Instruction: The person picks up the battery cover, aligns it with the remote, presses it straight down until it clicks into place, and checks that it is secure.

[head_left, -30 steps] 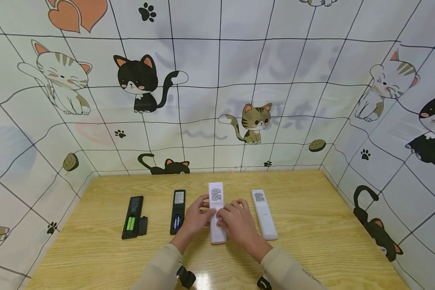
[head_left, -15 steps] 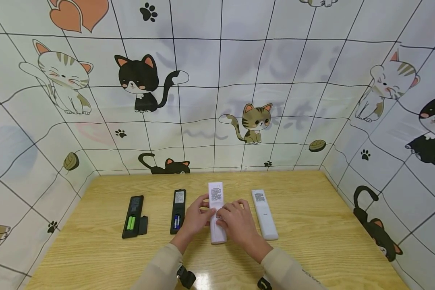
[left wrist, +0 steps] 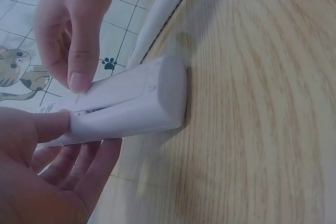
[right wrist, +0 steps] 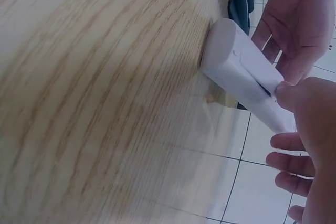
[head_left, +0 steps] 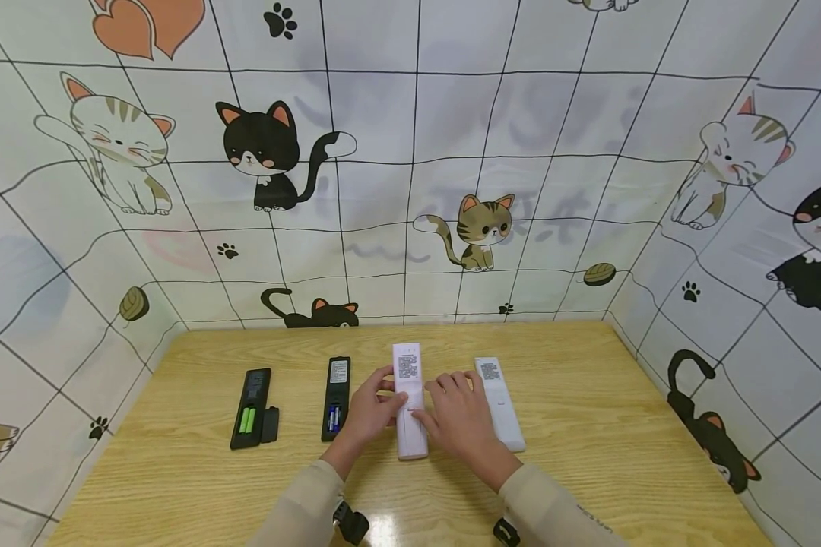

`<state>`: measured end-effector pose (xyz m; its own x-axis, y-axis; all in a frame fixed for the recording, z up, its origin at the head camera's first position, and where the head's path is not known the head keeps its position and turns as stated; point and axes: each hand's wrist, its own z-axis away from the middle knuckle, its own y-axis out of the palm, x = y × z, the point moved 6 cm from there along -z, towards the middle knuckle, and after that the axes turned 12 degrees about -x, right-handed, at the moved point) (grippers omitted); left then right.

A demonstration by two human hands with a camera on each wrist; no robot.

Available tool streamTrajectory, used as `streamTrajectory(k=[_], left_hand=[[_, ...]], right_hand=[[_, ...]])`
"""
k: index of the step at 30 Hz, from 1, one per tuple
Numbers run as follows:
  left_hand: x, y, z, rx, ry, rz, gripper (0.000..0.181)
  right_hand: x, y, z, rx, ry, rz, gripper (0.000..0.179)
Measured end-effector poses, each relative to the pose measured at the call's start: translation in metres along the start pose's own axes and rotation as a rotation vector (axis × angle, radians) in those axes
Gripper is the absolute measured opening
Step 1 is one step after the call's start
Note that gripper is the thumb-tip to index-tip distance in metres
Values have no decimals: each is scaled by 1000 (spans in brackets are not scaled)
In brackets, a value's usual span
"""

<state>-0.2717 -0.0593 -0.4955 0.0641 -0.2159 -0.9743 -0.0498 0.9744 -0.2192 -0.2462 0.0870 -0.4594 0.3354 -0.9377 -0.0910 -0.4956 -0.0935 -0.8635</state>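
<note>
A white remote control (head_left: 412, 441) is held back side up, its printed label at the far end and its near end down by the table. My left hand (head_left: 369, 406) grips its left side, thumb on top and fingers beneath. The battery cover (left wrist: 118, 90) sits slightly raised, with a dark gap along one edge in the left wrist view. My right hand (head_left: 461, 418) touches the cover with its thumb tip. Its other fingers reach loosely past the right side of the remote, holding nothing.
Right of the hands lies another white remote (head_left: 502, 414). To the left are a black remote (head_left: 338, 384) with blue batteries showing and a black remote (head_left: 253, 387) with green batteries (head_left: 247, 420), a loose black cover (head_left: 270, 425) beside it. A cat-print cloth (head_left: 383, 190) surrounds the wooden table (head_left: 588, 456).
My right hand has shifted slightly right, its fingers moving off the remote's back while the thumb stays on the cover. The left hand keeps its grip.
</note>
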Motion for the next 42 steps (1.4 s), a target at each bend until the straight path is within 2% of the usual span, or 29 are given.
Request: streamTrajectory(k=[12,19,28,35,42], left_hand=[[1,0,1,-7,-17,-24,52],[1,0,1,-8,-22,-33,52],[1,1,1,-7,-18,-50,52],[1,1,1,-6,-19,-29,53],[3,2,1,-4,-9,-3,53]], right_hand=[[1,9,0,57,-23,3,54],[2,10,1,93,-10,-9,55],[2,9,0,98,1,-26,55],[2,6,-1,93,10,-41,53],[3,4,-2,107,53,-83,50]])
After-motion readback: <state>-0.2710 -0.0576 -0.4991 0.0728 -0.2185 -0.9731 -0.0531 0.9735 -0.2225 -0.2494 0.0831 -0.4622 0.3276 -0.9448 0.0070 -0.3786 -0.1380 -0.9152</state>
